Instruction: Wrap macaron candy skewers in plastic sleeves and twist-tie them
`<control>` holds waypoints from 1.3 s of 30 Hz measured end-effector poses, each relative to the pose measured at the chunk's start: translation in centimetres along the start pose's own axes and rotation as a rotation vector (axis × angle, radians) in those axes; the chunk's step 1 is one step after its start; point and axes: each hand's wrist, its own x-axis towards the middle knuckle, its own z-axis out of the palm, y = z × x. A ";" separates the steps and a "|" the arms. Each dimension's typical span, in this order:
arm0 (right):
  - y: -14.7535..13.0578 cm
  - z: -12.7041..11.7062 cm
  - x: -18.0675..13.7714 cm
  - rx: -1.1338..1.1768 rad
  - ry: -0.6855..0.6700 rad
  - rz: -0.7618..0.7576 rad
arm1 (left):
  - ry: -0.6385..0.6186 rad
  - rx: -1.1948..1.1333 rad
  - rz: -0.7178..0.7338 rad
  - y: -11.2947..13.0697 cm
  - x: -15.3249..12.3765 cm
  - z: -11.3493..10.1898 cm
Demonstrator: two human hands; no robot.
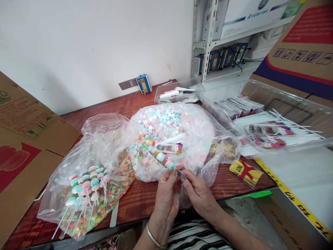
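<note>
My left hand (166, 189) and my right hand (199, 192) meet at the front edge of the wooden table (140, 201). Both pinch the near end of a candy skewer (161, 158), a stick threaded with pink, blue and white discs that points away to the upper left. A narrow printed wrapper sleeve (169, 147) lies against the skewer. Behind it sits a big clear bag of loose pastel candies (166, 128). To the left, a flatter bag (88, 187) holds several finished skewers on top of colourful sweets.
A clear tray of printed sleeves and sticks (275, 130) stands at the right, a smaller clear box with pens (179, 92) behind the candy bag. Cardboard boxes flank the table at left (26, 146) and upper right (304, 45). A metal shelf (221, 52) stands at the back.
</note>
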 end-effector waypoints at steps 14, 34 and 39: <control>0.2 1.2 0.0 0.974 -0.133 0.530 | -0.186 0.113 -0.037 -0.1 0.0 -0.9; 3.1 -10.5 -6.5 -0.622 0.206 0.356 | -0.297 0.259 -0.243 1.0 -0.1 -1.6; 3.3 -8.4 -6.8 -0.714 0.031 0.294 | -0.388 0.560 -0.439 -2.2 -0.4 -0.8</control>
